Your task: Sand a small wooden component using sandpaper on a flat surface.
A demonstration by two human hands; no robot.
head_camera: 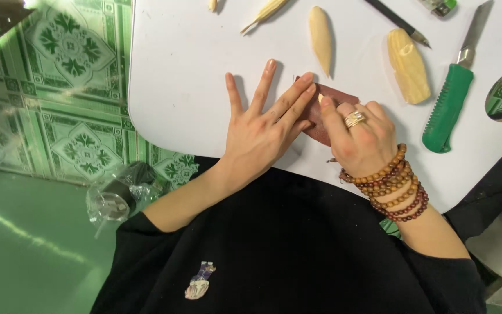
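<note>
Your grip: left hand [261,135] lies flat and open, right hand [360,138] is curled shut over a small piece you cannot see well.

Your left fingers [295,97] are spread wide and press down on a reddish-brown sheet [337,95] on the white worktop [181,70]. Your right hand sits on that same sheet, just beside your left fingers, with its fingertip touching the sheet. It wears a ring [354,118] and rows of brown bead bracelets [393,186]. Past your hands lie two pale carved pieces, a slim one [321,38] and a thick one [408,65]. A knife with a green handle [448,107] lies to the right of them. A dark pencil [396,21] lies near the far edge.
</note>
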